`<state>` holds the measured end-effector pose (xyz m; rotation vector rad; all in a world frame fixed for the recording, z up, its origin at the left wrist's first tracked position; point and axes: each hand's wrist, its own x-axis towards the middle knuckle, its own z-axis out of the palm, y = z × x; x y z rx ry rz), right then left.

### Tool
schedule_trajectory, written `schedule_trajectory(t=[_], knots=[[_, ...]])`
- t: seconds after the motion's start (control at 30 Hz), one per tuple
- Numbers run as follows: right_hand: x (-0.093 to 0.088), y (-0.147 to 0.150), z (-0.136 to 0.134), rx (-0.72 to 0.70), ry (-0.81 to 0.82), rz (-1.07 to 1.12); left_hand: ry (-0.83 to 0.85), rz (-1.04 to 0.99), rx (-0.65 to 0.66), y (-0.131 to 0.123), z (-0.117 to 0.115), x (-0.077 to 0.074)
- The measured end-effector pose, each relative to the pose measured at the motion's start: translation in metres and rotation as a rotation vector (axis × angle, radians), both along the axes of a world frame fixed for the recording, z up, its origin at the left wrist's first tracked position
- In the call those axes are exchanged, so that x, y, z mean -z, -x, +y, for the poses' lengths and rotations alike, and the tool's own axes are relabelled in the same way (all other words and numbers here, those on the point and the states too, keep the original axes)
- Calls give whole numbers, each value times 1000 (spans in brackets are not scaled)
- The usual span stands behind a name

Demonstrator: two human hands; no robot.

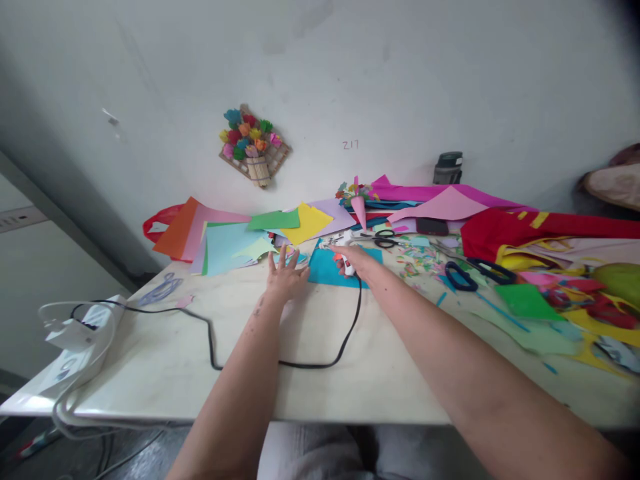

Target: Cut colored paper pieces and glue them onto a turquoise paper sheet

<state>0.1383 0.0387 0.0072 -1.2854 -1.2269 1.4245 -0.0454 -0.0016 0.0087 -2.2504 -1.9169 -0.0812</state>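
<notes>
My right hand (353, 259) is wrapped round a white glue gun (347, 267) with a red trigger, above a blue sheet of paper (325, 268). A black cord (353, 330) hangs from the gun's handle and runs across the table to the left. To the left of the blue sheet, my left hand (286, 277) has its fingers spread, with nothing gripped. Small paper pieces (295, 257) lie by its fingertips, partly hidden. A pink paper cone with colourful paper flowers (358, 208) lies just beyond the gun.
Coloured sheets (230, 247) lie at the back left. Black-handled scissors (385, 238), larger blue-handled scissors (463, 275) and paper scraps (420, 257) are on the right. A white power strip (107, 323) lies at the left edge. A dark bottle (449, 168) stands by the wall.
</notes>
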Motion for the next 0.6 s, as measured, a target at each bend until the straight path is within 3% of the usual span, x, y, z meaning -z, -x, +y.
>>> schedule_trajectory(t=[0.13, 0.3, 0.6], knots=[[-2, 0, -2, 13, 9, 13, 9, 35, 25, 0, -2, 3], [-3, 0, -4, 33, 3, 12, -97, 78, 110, 2, -7, 14], [-1, 1, -3, 10, 5, 26, -97, -38, 13, 8, -8, 25]])
